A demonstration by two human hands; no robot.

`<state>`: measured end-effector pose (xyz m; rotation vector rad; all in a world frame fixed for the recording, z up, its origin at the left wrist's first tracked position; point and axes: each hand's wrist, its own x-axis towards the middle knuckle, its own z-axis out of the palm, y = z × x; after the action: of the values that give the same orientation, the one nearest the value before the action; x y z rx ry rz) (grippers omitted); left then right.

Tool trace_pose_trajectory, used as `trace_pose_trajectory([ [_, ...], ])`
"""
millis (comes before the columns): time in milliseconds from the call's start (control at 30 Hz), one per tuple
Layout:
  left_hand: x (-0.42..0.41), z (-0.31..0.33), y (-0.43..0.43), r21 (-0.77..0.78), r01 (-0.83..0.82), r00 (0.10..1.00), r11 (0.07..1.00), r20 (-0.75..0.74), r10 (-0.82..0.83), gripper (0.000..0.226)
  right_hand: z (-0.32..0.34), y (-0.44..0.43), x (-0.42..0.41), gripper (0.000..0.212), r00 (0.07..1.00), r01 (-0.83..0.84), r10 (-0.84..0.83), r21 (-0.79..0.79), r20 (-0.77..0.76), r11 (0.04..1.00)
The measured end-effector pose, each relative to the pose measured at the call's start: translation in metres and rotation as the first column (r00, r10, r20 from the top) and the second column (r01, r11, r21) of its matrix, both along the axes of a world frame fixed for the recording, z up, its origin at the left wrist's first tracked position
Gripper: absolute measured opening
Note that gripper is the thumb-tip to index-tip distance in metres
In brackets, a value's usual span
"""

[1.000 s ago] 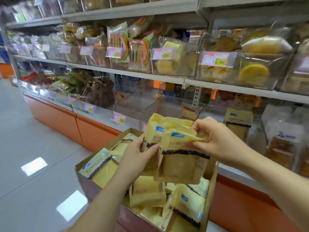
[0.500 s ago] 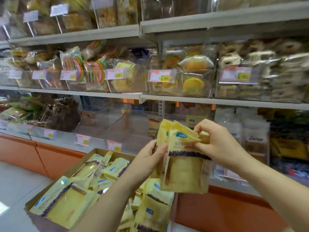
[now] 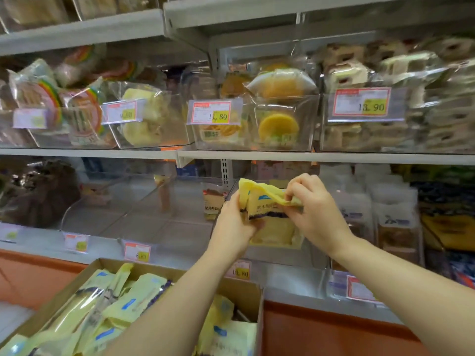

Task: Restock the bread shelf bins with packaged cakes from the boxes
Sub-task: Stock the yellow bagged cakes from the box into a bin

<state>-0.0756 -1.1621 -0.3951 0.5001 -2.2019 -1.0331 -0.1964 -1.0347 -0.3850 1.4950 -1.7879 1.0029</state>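
Both hands hold a small bunch of yellow packaged cakes (image 3: 270, 214) upright inside a clear plastic bin (image 3: 282, 255) on the lower shelf. My left hand (image 3: 235, 222) grips the packs from the left side. My right hand (image 3: 313, 209) pinches their crumpled top edges from the right. A cardboard box (image 3: 246, 286) below, at the bottom left, is filled with several more yellow cake packs (image 3: 123, 309). One brownish pack (image 3: 212, 201) stands at the back of the neighbouring bin.
To the left are clear bins (image 3: 144, 214) holding little, with price tags (image 3: 137, 251) on their fronts. The shelf above (image 3: 282, 156) carries full bins of round cakes. Packed bins stand to the right. An orange base panel (image 3: 321, 327) runs under the shelf.
The view has swung closer to the shelf. Both hands have carried the yellow packs up and forward from above the box into the clear bin.
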Motion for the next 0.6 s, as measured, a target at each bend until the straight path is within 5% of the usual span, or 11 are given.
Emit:
trace_pose_trajectory([
  [200,-0.045,-0.029,-0.082,-0.236,-0.131,0.893,0.963,0.393,0.218,0.063,-0.035,-0.078,-0.046,0.015,0.976,0.035,-0.046,0.051,0.215,0.998],
  [467,-0.085,-0.052,-0.138,-0.186,-0.083,0.921,0.979,0.36,0.146,0.044,-0.084,-0.141,-0.097,0.024,0.929,0.061,-0.109,0.144,0.353,0.988],
  [600,-0.087,-0.052,-0.142,-0.089,-0.021,0.943,0.996,0.329,0.049,0.053,-0.087,-0.147,-0.105,0.028,0.875,0.099,-0.182,0.202,0.448,0.974],
])
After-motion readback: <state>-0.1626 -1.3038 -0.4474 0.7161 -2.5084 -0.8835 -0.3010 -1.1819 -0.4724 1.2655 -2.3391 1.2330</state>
